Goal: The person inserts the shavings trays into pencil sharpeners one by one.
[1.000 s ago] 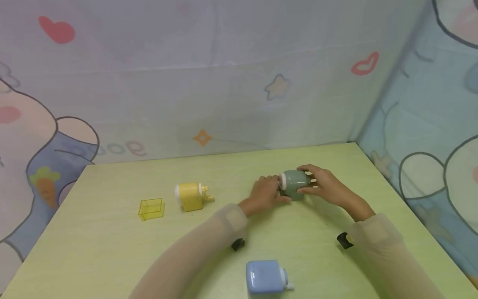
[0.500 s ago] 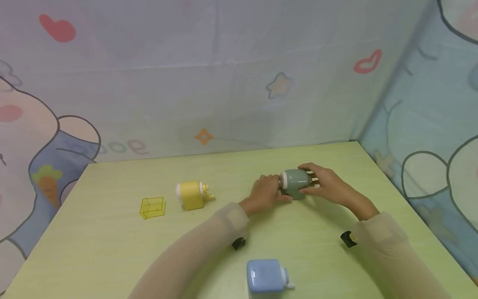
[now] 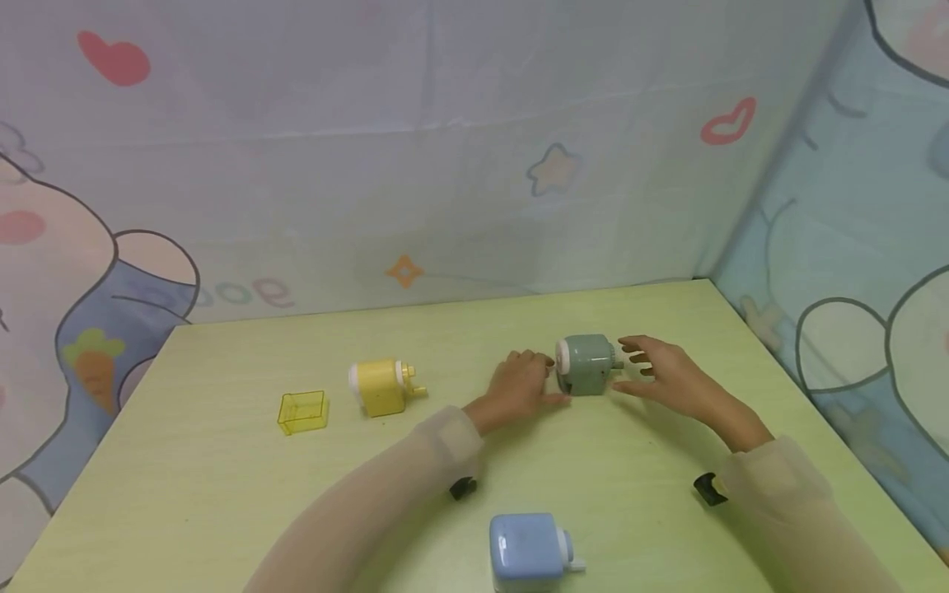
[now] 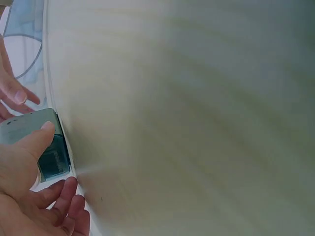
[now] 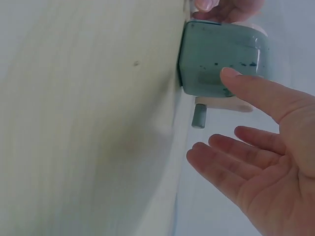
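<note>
A green crank pencil sharpener (image 3: 589, 364) stands upright on the table between the two hands, its white-ringed face to the left and its handle to the right. My left hand (image 3: 517, 384) is beside that face, fingers loosely bent and holding nothing. In the left wrist view, its thumb overlaps the sharpener (image 4: 29, 124); I cannot tell whether it touches. My right hand (image 3: 670, 380) is spread open just right of the handle, apart from it. The right wrist view has the crank knob (image 5: 199, 116) near the fingers (image 5: 221, 167), with the palm bare.
A yellow crank sharpener (image 3: 380, 387) stands to the left, with a clear yellow drawer-like box (image 3: 302, 413) beside it. Near the front edge sits a blue crank sharpener (image 3: 525, 548). Printed cloth (image 3: 474, 206) hangs behind the table (image 3: 222, 494).
My right hand has let go of the green sharpener and drawn back to the right. My left hand has shifted slightly left, away from it. The green sharpener stays in place.
</note>
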Demonstrator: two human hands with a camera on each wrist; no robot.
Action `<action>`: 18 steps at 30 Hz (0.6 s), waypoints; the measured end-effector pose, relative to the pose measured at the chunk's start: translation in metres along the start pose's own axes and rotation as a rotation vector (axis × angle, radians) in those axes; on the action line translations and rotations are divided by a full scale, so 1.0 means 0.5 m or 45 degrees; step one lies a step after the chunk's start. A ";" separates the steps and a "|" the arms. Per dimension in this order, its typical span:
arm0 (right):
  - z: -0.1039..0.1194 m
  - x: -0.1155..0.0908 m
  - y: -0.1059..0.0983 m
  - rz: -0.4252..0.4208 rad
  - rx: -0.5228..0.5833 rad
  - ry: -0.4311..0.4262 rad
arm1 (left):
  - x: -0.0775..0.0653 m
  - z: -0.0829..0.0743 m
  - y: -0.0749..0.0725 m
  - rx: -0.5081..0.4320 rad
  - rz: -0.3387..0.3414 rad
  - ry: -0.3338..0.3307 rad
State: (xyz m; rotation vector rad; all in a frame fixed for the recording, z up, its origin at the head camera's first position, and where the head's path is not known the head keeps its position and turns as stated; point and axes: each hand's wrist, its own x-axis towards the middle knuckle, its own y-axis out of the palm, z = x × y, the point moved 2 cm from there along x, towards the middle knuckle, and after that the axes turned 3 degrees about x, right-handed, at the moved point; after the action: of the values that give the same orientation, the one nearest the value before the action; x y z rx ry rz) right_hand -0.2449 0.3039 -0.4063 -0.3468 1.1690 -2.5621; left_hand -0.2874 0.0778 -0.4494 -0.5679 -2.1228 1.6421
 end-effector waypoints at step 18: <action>-0.007 -0.034 0.006 0.077 -0.134 -0.023 | -0.049 0.004 -0.008 0.039 0.083 -0.019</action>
State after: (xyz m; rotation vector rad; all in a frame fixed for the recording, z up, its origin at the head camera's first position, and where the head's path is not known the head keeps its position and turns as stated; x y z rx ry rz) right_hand -0.2295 0.3106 -0.4125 -0.3522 1.2908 -2.4471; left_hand -0.2682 0.0618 -0.4475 -0.6227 -2.1070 1.7158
